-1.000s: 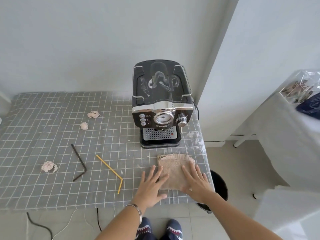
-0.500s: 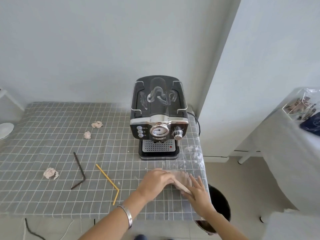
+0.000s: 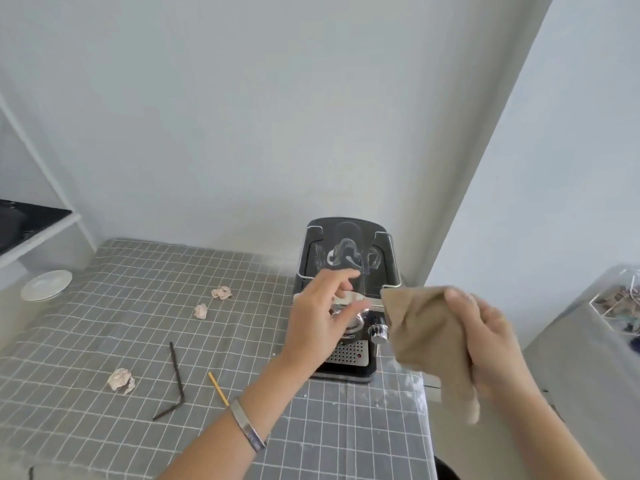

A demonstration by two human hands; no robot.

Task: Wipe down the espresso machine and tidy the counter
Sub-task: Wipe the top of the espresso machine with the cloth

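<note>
A black and chrome espresso machine [image 3: 348, 252] stands at the back right of the checked grey counter [image 3: 104, 327], with white smears on its top. My right hand [image 3: 485, 337] holds a tan cloth [image 3: 420, 332] in the air, in front of the machine's right side. My left hand [image 3: 320, 318] hovers with fingers apart in front of the machine's face, holding nothing. Three crumpled paper balls lie on the counter: one [image 3: 221, 292], one [image 3: 201, 310] and one [image 3: 120, 380]. A bent dark straw [image 3: 176, 379] and a yellow straw [image 3: 218, 393] lie nearer the front.
A white saucer [image 3: 46, 285] sits at the counter's far left, under a slanted shelf [image 3: 20, 233]. White powdery residue [image 3: 398, 389] marks the counter in front of the machine. A wall corner rises right of the machine. A covered stand [image 3: 588, 341] is at the right.
The cloth lay flat on the counter under both hands; now my right hand has lifted it up beside the machine, and my left hand has risen to the machine's front.
</note>
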